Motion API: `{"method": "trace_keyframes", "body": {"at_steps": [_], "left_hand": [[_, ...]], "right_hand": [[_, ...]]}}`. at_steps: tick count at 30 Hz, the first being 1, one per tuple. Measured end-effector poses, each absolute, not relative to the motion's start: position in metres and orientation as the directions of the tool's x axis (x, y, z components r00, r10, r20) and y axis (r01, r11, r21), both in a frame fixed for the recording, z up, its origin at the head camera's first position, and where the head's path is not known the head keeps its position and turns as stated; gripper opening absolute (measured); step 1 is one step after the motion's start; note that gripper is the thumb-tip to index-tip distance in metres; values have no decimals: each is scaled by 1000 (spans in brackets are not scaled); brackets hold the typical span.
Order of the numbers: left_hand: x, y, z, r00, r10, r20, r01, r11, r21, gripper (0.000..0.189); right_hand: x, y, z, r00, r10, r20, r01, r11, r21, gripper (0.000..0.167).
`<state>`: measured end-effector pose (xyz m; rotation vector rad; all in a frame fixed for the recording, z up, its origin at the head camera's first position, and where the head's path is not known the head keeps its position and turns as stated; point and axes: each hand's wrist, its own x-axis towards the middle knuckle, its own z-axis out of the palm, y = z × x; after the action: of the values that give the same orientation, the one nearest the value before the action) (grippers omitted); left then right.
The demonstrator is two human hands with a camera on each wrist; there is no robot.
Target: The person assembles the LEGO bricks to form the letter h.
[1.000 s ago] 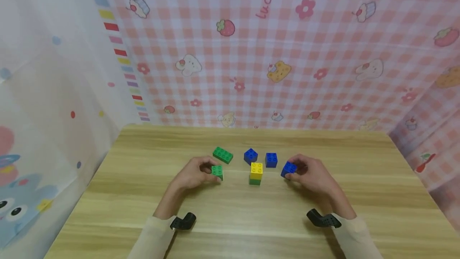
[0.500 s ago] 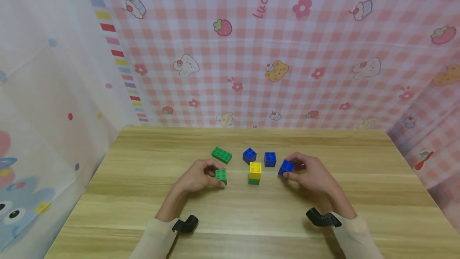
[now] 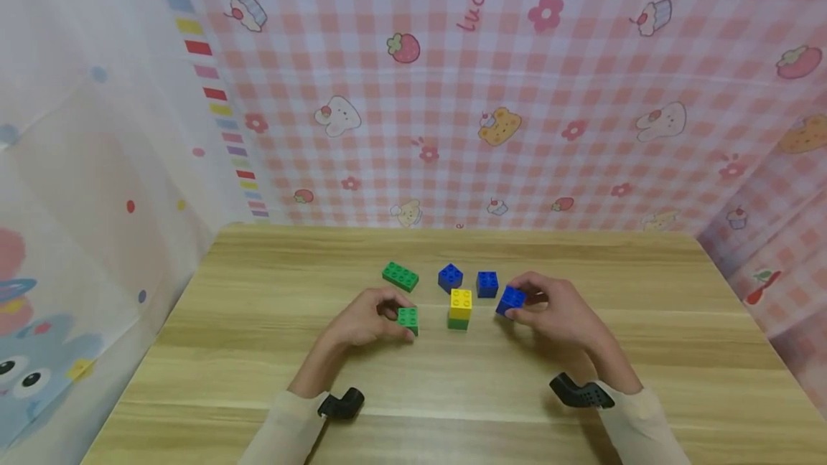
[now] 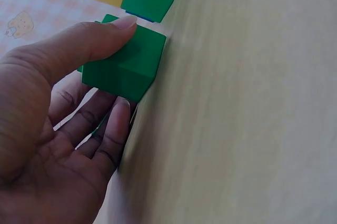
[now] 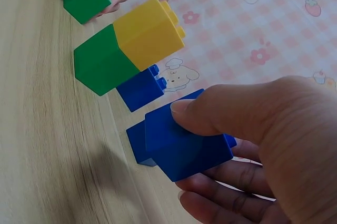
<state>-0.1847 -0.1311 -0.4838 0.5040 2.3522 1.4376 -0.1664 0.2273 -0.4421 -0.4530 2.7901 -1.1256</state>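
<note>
My left hand (image 3: 371, 319) pinches a small green brick (image 3: 408, 318) between thumb and fingers, just left of a short stack. The left wrist view shows that green brick (image 4: 124, 65) held close above the wood. The stack is a yellow brick (image 3: 461, 303) on a green one (image 3: 458, 323); in the right wrist view the yellow brick (image 5: 148, 31) sits on the green base (image 5: 99, 60). My right hand (image 3: 549, 311) grips a blue brick (image 3: 510, 299) right of the stack, and the right wrist view shows this blue brick (image 5: 184, 142) lifted slightly.
A long green brick (image 3: 400, 276) and two blue bricks (image 3: 450, 277) (image 3: 487, 283) lie behind the stack on the wooden table (image 3: 452, 407). Patterned pink cloth walls (image 3: 517, 92) close in the back and sides.
My left hand has carried the green brick to the right, closer to the stack. My right hand has brought the blue brick slightly left toward the stack.
</note>
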Motion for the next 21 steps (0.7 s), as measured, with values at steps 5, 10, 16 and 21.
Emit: {"method": "trace_keyframes", "body": {"at_steps": [5,10,16,21], "left_hand": [[-184,-127,-485,-879,466,-106,117,425,897,39],[-183,-126,-486,-881,462,-105,114,422,899,38],[-181,-123,-488,-884,457,-100,114,418,901,38],[-178,-119,-489,-870,490,-58,159,389,908,38]], "right_hand": [[-167,227,-442,-946,-324,33,-257,680,-687,34],[-166,226,-442,-937,-346,56,-287,665,-689,34],[-163,223,-440,-926,-371,73,-316,652,-689,34],[-162,221,-437,-915,-392,94,-344,637,-690,34]]}}
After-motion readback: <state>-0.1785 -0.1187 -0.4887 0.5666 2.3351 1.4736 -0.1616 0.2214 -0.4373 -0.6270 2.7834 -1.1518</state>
